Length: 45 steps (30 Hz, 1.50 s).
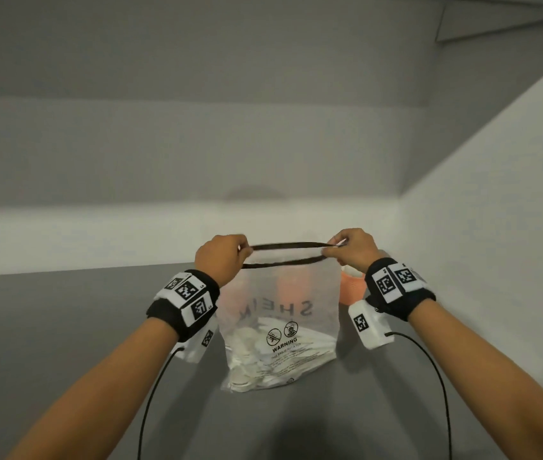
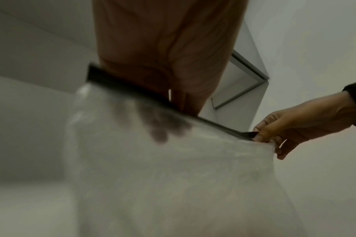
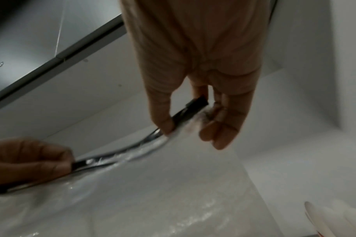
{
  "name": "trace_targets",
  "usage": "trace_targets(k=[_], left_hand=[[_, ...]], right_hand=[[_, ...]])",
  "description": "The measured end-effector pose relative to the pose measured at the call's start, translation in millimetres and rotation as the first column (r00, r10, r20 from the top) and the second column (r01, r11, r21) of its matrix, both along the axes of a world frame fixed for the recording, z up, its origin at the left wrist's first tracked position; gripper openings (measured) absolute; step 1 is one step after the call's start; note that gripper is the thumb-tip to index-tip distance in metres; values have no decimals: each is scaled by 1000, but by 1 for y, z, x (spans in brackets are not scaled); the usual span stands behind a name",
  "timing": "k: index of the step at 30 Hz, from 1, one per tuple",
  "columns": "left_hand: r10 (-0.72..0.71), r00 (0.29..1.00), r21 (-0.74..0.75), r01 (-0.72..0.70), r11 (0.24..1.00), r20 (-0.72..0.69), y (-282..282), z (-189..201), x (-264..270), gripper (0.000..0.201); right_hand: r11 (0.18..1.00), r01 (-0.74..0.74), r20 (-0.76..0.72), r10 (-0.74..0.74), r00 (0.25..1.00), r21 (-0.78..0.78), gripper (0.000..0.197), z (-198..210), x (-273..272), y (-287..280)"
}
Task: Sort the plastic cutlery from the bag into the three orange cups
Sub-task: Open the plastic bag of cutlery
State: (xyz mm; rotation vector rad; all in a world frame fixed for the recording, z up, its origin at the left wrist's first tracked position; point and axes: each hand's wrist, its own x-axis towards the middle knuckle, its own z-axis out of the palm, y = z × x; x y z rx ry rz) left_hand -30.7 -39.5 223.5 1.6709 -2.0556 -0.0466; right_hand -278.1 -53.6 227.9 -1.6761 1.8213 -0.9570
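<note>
Bag [image 1: 280,327] stands at centre of the grey counter [image 1: 64,360], clear plastic, black zip strip [image 1: 283,254] along the top, mouth parted. White plastic cutlery [image 1: 263,356] piled loose in the bottom, none out yet.

Left hand [image 1: 222,257] pinches the strip's 9 o'clock end, right hand [image 1: 353,249] pinches the 3 o'clock end; both hands' fingers are curled round the strip, nothing else held.

One orange cup [image 1: 351,287] just behind the bag at 2 o'clock, half hidden by the right wrist; another shows faintly through the bag film. Third cup not visible.

Risks, as I judge them:
- Bag is held up only by the two pinches. Release one and it likely flops, dumping cutlery on the counter.
- Pull the ends too far apart and the mouth flattens shut.
- Cups sit close behind; a sagging bag or right wrist could knock them.
- Thin film, pointed forks: a snag or tear is possible.
</note>
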Motion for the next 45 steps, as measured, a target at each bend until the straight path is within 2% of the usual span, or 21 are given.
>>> trace_targets(k=[3,4,6,8,11,13,15,16,18,20,22,26,28,31,33,35,37,39,41,43,45], left_hand=[[-55,998,-156,51,987,-23,6,-1,-8,28],[-64,998,-171,61,983,-13,8,-3,-9,29],[-59,997,-124,65,990,50,11,-12,-6,33],[-33,972,20,29,999,231,16,-23,-3,39],[-75,924,319,-53,946,375,22,-49,-2,37],[-65,976,534,-57,843,207,26,-63,-2,36],[120,977,645,23,764,-177,28,-70,-3,27],[265,873,660,82,747,-409,28,-71,-2,18],[500,486,654,220,724,-717,24,-67,3,17],[624,89,603,392,695,-776,16,-64,7,21],[669,-87,560,475,679,-738,13,-65,6,24],[685,-11,596,482,641,-728,27,-71,-3,19],[643,180,633,495,595,-744,33,-80,1,13],[403,595,711,491,503,-695,41,-99,10,42],[283,748,775,457,436,-600,48,-111,11,64],[298,768,801,429,418,-567,50,-121,7,70],[415,698,807,437,399,-583,49,-123,4,55],[610,469,762,492,420,-639,45,-119,3,30],[734,177,692,531,490,-655,35,-116,8,25],[773,-31,642,537,547,-633,21,-122,10,28],[792,-123,635,531,561,-598,17,-131,4,28]], right_hand=[[984,17,-181,16,983,179,28,-13,1,0],[974,7,-122,21,992,228,30,-17,2,1],[960,-18,246,-54,968,279,24,-21,0,3],[956,-54,657,-156,738,288,21,-18,-2,8],[947,-109,905,-249,345,303,31,-24,-3,14],[936,-138,930,-287,230,323,31,-31,1,19],[924,-179,910,-271,315,337,28,-34,5,26],[917,-204,870,-227,437,342,28,-36,3,30],[871,-327,709,-34,705,367,27,-39,3,42],[742,-492,578,174,797,455,17,-45,3,55],[648,-543,537,236,810,534,20,-56,3,61],[693,-444,541,93,836,568,18,-75,1,68],[783,-412,730,-77,679,466,9,-82,-10,65],[870,-379,911,-164,378,314,49,-85,-23,62],[889,-377,959,-189,214,259,69,-91,-20,59],[904,-343,967,-242,80,254,78,-95,-9,60],[927,-279,967,-251,35,251,60,-101,0,58],[920,-277,957,-237,169,276,32,-101,5,62],[875,-335,837,-130,532,349,21,-98,6,72],[785,-395,475,149,868,477,21,-104,7,77],[676,-441,263,356,897,590,35,-117,7,79]])
